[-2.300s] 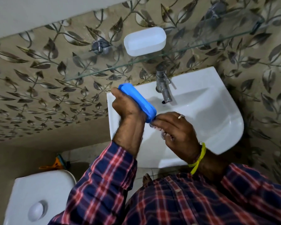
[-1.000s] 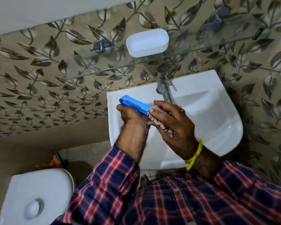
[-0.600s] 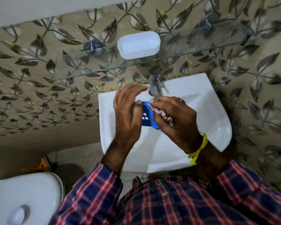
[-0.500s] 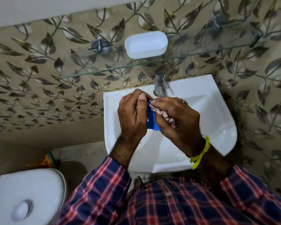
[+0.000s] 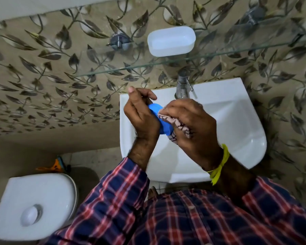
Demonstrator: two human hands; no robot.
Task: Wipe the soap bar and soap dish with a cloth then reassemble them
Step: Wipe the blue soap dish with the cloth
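Observation:
Over the sink, my left hand [image 5: 141,117] grips a blue plastic soap-dish piece [image 5: 164,127], which is tilted on edge and mostly hidden by my fingers. My right hand [image 5: 193,128] presses a bunched pink patterned cloth [image 5: 179,123] against the blue piece's right side. The white soap dish tub [image 5: 171,41] sits with nothing in it on the glass shelf [image 5: 237,50] above the tap. I see no soap bar.
Below my hands is the white wash basin [image 5: 237,124], with a chrome tap [image 5: 183,87] at its back edge. A white toilet cistern with a round push button [image 5: 37,202] stands at the lower left. The wall is leaf-patterned tile.
My left hand turned the blue piece from flat to on edge and shifted its grip. My right hand kept the cloth rubbing against the piece, moving along its side.

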